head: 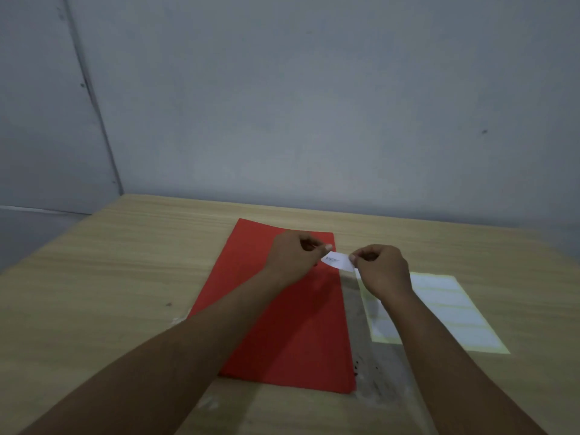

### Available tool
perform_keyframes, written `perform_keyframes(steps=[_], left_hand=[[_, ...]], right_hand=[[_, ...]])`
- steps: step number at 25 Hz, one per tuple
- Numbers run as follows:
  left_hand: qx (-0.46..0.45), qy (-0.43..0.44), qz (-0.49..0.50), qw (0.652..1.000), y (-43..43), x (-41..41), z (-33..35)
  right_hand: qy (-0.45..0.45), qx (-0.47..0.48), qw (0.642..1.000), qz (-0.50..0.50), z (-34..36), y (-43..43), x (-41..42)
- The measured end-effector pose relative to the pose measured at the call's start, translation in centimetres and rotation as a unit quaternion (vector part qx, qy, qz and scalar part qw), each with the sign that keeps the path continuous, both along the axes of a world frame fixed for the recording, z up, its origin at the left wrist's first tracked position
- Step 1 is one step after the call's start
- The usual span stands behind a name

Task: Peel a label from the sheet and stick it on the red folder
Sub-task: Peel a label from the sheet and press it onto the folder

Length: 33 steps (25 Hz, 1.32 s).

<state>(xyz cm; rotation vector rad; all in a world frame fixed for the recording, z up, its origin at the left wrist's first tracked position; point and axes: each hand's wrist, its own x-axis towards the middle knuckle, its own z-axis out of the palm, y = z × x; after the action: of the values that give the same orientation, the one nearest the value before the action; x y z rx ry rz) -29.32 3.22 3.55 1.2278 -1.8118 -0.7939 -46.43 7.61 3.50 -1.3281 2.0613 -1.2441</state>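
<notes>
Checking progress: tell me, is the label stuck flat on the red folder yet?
No, the label is pinched between the left hand and right hand over the folder's far corner.

Dim, flat light, soft shadows under the forearms, slight overall blur, perhaps wide-angle bending at the edges.

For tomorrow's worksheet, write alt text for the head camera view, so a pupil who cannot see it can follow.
Two bare hands hold a small white label between them, left hand and right hand each pinching one end, above the far right corner of a red folder. The label sheet lies right of the folder on a wooden table.
</notes>
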Motion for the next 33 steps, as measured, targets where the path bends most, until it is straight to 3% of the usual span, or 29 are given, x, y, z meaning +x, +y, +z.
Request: perform_keyframes(steps=[10,19,33], left_hand=[[0.064,0.012,0.074,0.995,-2.6,6.9,-1.6],[-0.005,-0.064,0.141,0.988,-5.9,9.8,-0.8],[-0.001,-0.121,0.178,0.976,-7.4,11.2,-1.0]], right_hand=[[0.008,0.014,0.999,0.048,-1.7,-4.3,7.1],[-0.008,0.017,0.998,0.067,-1.6,-8.7,11.1],[0.004,0.043,0.998,0.041,-2.9,-10.6,14.3]])
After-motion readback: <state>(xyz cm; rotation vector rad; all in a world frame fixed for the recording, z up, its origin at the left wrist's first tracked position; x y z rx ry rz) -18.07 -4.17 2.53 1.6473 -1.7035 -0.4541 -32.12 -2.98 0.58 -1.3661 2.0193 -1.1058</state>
